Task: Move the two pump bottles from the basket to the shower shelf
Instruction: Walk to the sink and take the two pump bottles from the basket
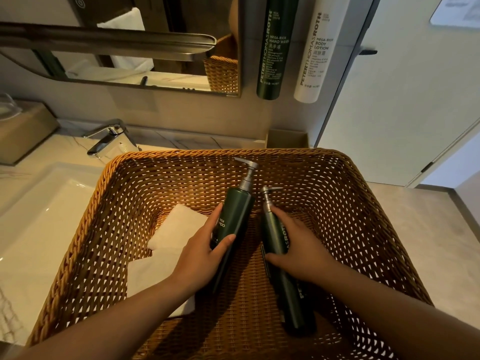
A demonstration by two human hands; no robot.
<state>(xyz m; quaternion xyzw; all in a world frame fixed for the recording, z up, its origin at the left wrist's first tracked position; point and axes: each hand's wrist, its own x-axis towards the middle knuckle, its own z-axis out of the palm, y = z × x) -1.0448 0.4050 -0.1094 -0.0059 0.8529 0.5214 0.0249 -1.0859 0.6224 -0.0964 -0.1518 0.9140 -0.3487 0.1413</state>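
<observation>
Forearms cut off by the lower frame edge, both reaching into a large woven wicker basket [363, 193] with a brown rim. Nearest rim of that basket out of view; bottom in deep shadow close in.

Left hand [200, 255] wrapped around the dark green pump bottle on the left [237, 211], thumb across the front at mid-body, fingers [217, 213] curled round the far side, covering most of the label so only a few letters show. Lower part of this bottle hidden behind the hand and wrist; whether it touches the basket floor, impossible to tell. Grey pump head pointing up and away, clear of the weave.

Right hand [298, 242] closed on the second dark green pump bottle [285, 294], lying lengthwise on the basket floor just beside the first. Fingers over the upper body from the right, thumb under the near side; label partly covered, white lettering broken off. Base toward the viewer, pump toward the back wall.

Folded white towels [176, 229] left of the hands, partly hidden under the left forearm. Bare weave open to the right of both bottles and toward the back.

Beyond the left rim, white sink basin [39, 216] set in the pale worktop [145, 139], chrome tap [106, 137] behind. On the wall, mirror [130, 48], then a green hand-wash bottle [275, 45] and a white body-lotion bottle [317, 53], tops cut off. Shower shelf nowhere to be made out.
</observation>
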